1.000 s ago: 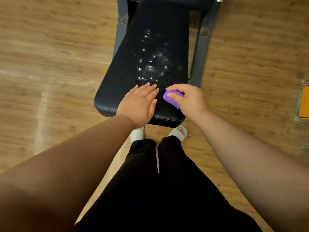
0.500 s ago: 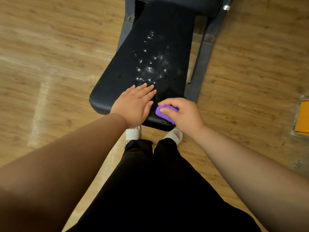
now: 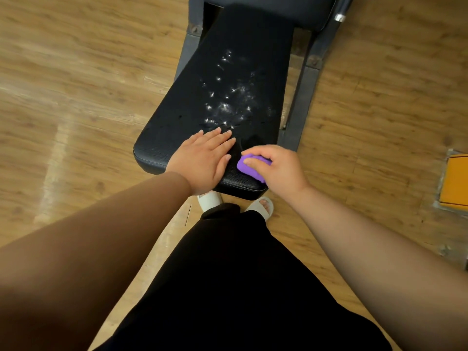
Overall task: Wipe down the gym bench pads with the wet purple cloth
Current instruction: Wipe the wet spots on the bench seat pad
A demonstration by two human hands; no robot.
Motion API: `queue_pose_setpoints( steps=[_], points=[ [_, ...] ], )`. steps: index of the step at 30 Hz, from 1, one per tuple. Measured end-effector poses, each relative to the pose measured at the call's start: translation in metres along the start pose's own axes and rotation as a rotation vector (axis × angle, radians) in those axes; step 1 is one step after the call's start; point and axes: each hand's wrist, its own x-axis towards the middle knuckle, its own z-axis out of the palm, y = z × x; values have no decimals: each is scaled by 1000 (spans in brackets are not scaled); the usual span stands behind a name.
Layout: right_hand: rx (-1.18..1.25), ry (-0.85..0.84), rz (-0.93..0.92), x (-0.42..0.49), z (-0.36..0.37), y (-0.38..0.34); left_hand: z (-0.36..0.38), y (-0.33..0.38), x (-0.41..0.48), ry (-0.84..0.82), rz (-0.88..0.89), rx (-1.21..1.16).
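A black padded bench seat (image 3: 177,130) stretches away from me, with white wet specks (image 3: 228,105) glinting on its middle. My left hand (image 3: 205,160) lies flat on the near end of the pad, fingers straight and together. Just to its right, my right hand (image 3: 276,168) grips a bunched purple cloth (image 3: 250,168) and holds it against the pad's near right corner. A second dark pad (image 3: 278,11) begins at the top of the view.
The bench's grey metal frame (image 3: 301,102) runs along the pad's right side and shows at the upper left too. Wooden floor surrounds it. A yellow object (image 3: 454,181) lies on the floor at the right edge. My feet in white slippers (image 3: 263,206) stand under the pad's near end.
My right hand has drawn the purple cloth toward me along the pad's right side, down to the near corner. The left hand has stayed flat on the pad.
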Motion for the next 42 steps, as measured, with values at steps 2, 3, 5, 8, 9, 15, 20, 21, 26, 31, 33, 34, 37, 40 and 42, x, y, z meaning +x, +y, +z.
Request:
queue_pose_setpoints(
  steps=[2,3,5,8,9,15,20,21,26,31,33,34,37,40,42],
  points=[
    [-11,36,37,21,-2,2,1,0,-1,7,7,3],
    [-12,62,59,31,-2,3,1,-1,-1,10,9,2],
    [-6,98,90,36,1,1,1,-1,0,7,7,-5],
    [-5,104,68,12,8,-1,1,-2,0,-4,2,-19],
    [-5,95,49,1,10,-2,1,-2,0,-11,-2,-25],
    [-17,125,78,34,2,4,-11,-5,20,20,-19,-127],
    [12,181,127,29,8,3,-6,-2,30,-26,32,-146],
    [4,180,112,21,11,3,-4,-2,30,-27,25,-162],
    [-37,192,96,34,6,9,-4,-7,33,-25,37,-171],
    [6,290,174,46,10,8,-3,-6,33,-29,37,-164],
    [-12,291,143,27,16,6,-3,-7,34,-31,41,-168],
    [-21,285,128,19,18,5,-3,-7,35,-33,43,-169],
    [-37,287,127,27,14,8,-3,-7,34,-41,46,-163],
    [0,317,197,59,8,12,-3,-8,35,-40,48,-163],
    [26,334,216,64,9,10,-3,-8,35,-41,47,-164]
  ],
)
